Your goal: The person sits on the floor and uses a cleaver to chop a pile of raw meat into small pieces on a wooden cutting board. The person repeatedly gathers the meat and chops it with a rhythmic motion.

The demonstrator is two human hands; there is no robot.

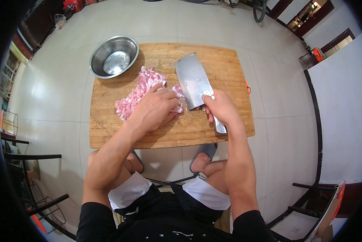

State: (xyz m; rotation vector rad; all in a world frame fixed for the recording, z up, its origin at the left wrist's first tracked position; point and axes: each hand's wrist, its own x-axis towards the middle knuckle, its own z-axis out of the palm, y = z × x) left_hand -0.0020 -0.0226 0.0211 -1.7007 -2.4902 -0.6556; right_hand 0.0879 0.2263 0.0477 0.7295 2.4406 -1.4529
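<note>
A heap of chopped pink and white raw meat [138, 90] lies left of centre on a wooden cutting board [229, 76]. Over its right part rests my left hand [160, 105], fingers bent down onto the pieces; the fingertips are partly hidden. My right hand [221, 107] grips a wide steel cleaver [193, 78] where blade meets handle, thumb on the blade's side. The blade lies tilted, its broad face up, just right of the meat, pointing away from me. A few small bits show near its lower edge.
A steel bowl [115, 57] with nothing in it stands at the board's far left corner. My knees and grey slippers [205, 151] are below the near edge. Black metal frames [35, 156] stand on the tiled floor at left, and a white panel [338, 109] at right.
</note>
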